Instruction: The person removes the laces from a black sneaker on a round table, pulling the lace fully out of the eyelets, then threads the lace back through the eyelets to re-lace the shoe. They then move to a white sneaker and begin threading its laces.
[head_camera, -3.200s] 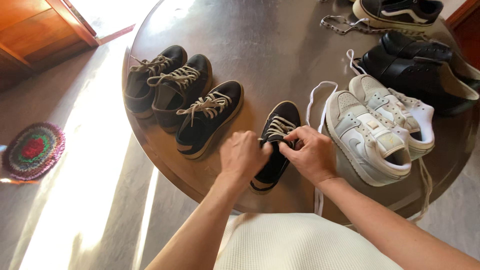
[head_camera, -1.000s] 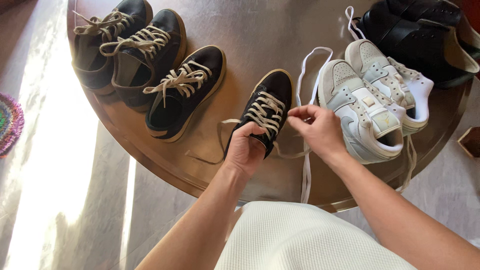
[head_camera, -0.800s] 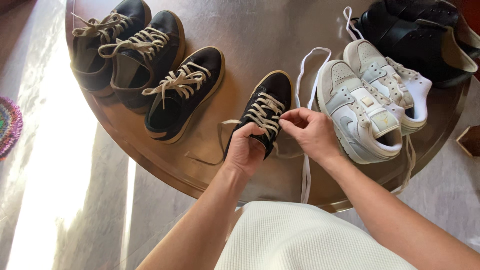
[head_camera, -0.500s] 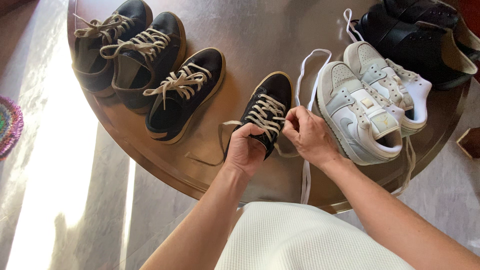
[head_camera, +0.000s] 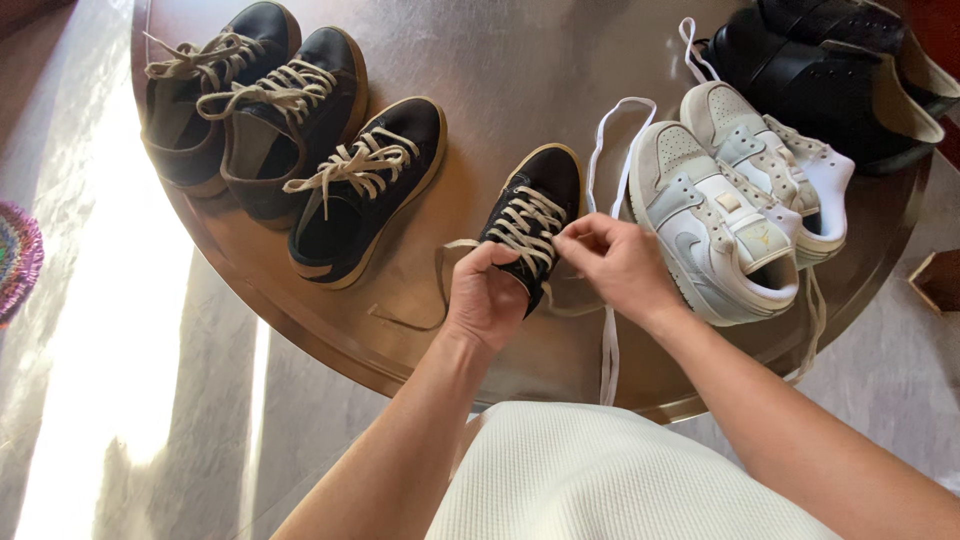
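Observation:
A black low sneaker (head_camera: 540, 195) with cream laces sits near the front of a round brown table (head_camera: 500, 60), toe pointing away from me. My left hand (head_camera: 487, 297) grips its heel end, with a loose cream lace (head_camera: 440, 290) trailing out to the left on the table. My right hand (head_camera: 620, 265) pinches the lace at the shoe's right side, near the upper eyelets. Its matching black sneaker (head_camera: 365, 190) lies to the left.
Two dark brown laced shoes (head_camera: 240, 100) sit at the table's back left. A pair of white and grey sneakers (head_camera: 735, 205) with loose white laces lies right of my hands, black shoes (head_camera: 840, 70) behind them. A woven round rug (head_camera: 15, 260) lies on the floor at left.
The view has shifted down and left over the table. My right hand has moved from the shoe's right side in to the laces; my left hand has stayed on the heel.

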